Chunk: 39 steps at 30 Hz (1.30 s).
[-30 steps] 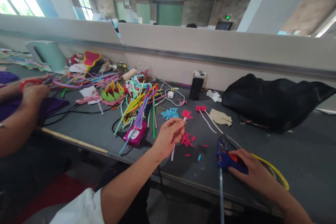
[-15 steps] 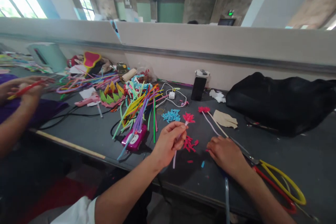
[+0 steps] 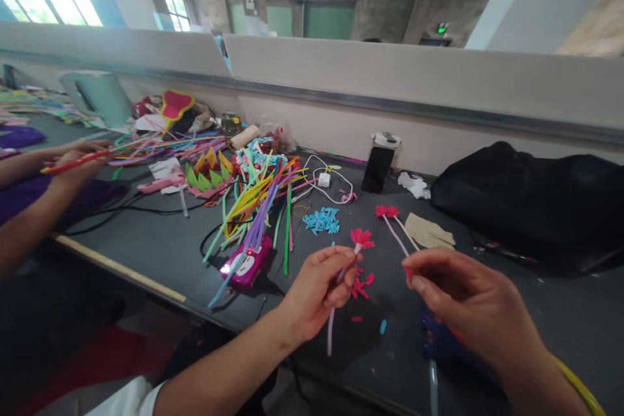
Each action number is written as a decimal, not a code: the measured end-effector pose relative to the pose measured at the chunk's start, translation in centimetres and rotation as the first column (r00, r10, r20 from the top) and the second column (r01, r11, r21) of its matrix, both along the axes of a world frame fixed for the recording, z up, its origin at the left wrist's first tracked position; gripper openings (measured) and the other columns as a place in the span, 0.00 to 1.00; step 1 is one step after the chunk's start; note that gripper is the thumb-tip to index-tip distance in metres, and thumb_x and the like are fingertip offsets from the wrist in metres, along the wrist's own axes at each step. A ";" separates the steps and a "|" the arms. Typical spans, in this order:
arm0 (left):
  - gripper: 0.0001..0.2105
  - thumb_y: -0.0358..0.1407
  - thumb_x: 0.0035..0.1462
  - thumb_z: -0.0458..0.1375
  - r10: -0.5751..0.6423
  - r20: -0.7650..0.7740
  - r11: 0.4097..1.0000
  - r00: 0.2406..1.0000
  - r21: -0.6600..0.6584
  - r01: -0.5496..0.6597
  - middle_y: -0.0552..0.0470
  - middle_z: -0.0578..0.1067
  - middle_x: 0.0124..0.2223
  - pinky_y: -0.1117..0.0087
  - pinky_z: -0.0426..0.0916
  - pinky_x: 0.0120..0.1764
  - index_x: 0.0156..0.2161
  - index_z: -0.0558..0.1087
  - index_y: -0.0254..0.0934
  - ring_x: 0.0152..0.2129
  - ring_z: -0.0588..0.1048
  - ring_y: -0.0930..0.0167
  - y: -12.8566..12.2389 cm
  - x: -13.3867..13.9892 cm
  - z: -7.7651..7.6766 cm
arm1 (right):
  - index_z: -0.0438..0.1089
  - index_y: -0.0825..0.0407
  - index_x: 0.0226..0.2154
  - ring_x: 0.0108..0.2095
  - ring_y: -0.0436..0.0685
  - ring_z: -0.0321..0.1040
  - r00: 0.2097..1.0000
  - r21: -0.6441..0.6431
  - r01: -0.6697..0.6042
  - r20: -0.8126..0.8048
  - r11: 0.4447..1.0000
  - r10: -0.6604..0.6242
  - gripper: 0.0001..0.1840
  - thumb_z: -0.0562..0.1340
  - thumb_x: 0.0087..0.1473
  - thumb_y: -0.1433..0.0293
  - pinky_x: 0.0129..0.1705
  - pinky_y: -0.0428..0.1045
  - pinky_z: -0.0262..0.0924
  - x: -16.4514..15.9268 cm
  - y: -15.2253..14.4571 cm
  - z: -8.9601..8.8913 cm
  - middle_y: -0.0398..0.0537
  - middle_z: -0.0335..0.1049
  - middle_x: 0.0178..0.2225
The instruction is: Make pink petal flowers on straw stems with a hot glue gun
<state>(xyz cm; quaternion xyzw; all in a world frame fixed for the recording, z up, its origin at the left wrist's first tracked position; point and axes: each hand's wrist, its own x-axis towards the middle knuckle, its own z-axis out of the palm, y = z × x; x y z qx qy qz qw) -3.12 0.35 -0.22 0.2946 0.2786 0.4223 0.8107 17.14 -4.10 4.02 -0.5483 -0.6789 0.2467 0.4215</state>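
Between the thumb and fingers of my left hand is a pipe-cleaner flower, its pink-red petals up and its pale lilac stem hanging below. My right hand pinches a small pink-red petal piece, apart from the flower. Under that hand sits a blue glue gun, partly hidden, with a clear glue stick at its rear. Loose red petal pieces lie behind my left fingers, and a pile of blue pieces is farther back. Finished-looking red flowers on pale stems lie beyond my right hand.
Pipe cleaners spread by a magenta device. A phone leans near the partition, left of a black bag. Yellow scissors handle shows at lower right. At left, another person's hands hold a red-handled tool.
My right hand has risen from the table beside the glue gun, now showing a petal piece at its fingertips. My left hand keeps the flower, slightly lower in view. The view has shifted a little.
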 end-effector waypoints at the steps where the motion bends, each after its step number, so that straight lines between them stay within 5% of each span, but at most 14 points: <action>1: 0.10 0.38 0.55 0.62 0.002 -0.007 1.000 1.000 0.002 -0.002 0.59 0.65 0.19 0.77 0.41 0.16 0.35 0.74 0.31 0.10 0.51 0.85 0.0 0.1 -0.1 | 0.76 0.47 0.38 0.29 0.50 0.71 1.000 0.015 0.018 -0.017 1.000 -0.017 0.10 0.64 0.51 0.66 0.29 0.42 0.67 -0.1 0.3 -0.2 0.44 0.75 0.31; 10: 0.10 0.38 0.51 0.65 0.000 -0.068 1.000 0.998 -0.027 -0.002 0.57 0.68 0.20 0.77 0.41 0.15 0.32 0.70 0.34 0.10 0.57 0.83 -0.8 0.6 0.0 | 0.77 0.48 0.37 0.22 0.49 0.71 0.991 0.027 0.101 -0.093 0.995 -0.098 0.10 0.65 0.53 0.62 0.24 0.43 0.67 -0.7 1.0 -1.5 0.44 0.77 0.26; 15: 0.10 0.38 0.51 0.64 0.007 -0.109 1.000 0.994 -0.023 -0.009 0.57 0.69 0.21 0.78 0.41 0.14 0.33 0.69 0.34 0.10 0.57 0.83 -1.1 0.9 -0.3 | 0.77 0.45 0.35 0.38 0.55 0.73 0.979 0.260 0.096 0.150 0.961 -0.138 0.07 0.63 0.55 0.63 0.40 0.49 0.68 -1.4 1.3 -1.5 0.44 0.76 0.37; 19: 0.10 0.38 0.51 0.64 0.006 -0.132 1.000 0.991 -0.004 -0.007 0.57 0.69 0.21 0.77 0.40 0.14 0.33 0.69 0.34 0.09 0.56 0.84 -1.2 1.0 -0.4 | 0.76 0.44 0.34 0.41 0.56 0.70 0.957 0.355 0.083 0.232 0.931 -0.173 0.07 0.62 0.56 0.63 0.44 0.52 0.65 -1.5 1.7 -1.9 0.45 0.73 0.38; 39: 0.08 0.36 0.50 0.65 0.040 -0.153 0.999 0.987 0.033 -0.036 0.57 0.69 0.18 0.78 0.42 0.14 0.32 0.72 0.33 0.10 0.54 0.84 -1.3 1.1 -0.1 | 0.74 0.46 0.33 0.40 0.55 0.67 0.927 0.416 0.033 0.326 0.909 -0.183 0.05 0.61 0.57 0.66 0.43 0.51 0.61 -2.1 2.2 -2.6 0.45 0.70 0.36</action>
